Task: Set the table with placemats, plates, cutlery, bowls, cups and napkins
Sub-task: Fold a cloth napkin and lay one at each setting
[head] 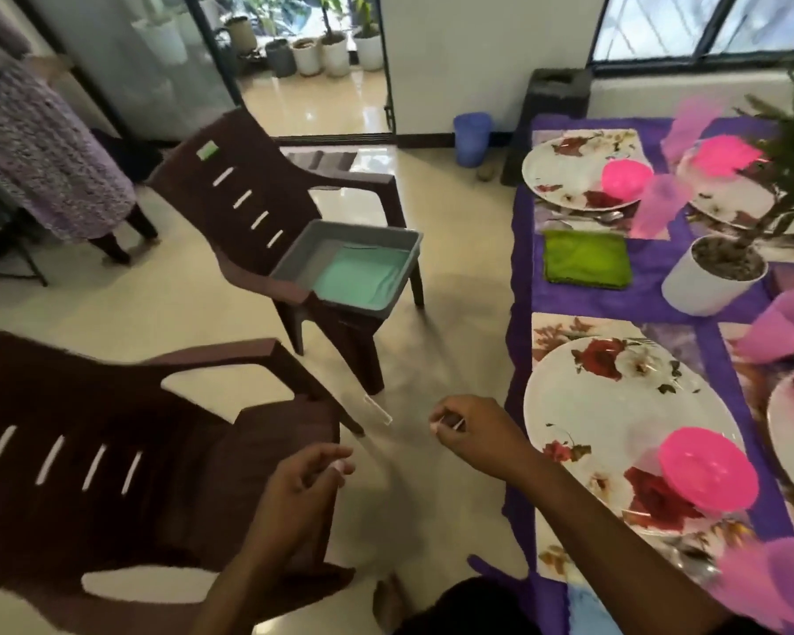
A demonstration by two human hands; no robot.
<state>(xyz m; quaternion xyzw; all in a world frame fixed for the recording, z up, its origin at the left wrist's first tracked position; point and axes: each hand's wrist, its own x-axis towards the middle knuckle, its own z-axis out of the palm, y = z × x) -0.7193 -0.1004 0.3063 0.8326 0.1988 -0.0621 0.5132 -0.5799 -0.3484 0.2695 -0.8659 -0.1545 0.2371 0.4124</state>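
Glossy cream floor tiles run between 2 dark brown plastic armchairs and a table under a purple cloth [652, 268], where floral white plates [615, 405] on floral placemats already carry pink plastic bowls [707, 469], with pink cups and a folded green napkin [587, 263] between the 2 near settings. On the farther brown chair [257, 194] sits a grey plastic tub [303, 263] holding a teal cloth [363, 279], probably the next napkin. The left hand [303, 478] hangs with fingers loosely curled and holds nothing; the right hand [468, 433] has its fingers curled in, pinching what may be a small thin object, too blurred to name. To do this step well, I judge, reach into the tub with the free left hand, lift the cloth by a folded edge so it stays flat, and lay it beside the near plate. No writing is legible; a small green tag on the chair back is unreadable.
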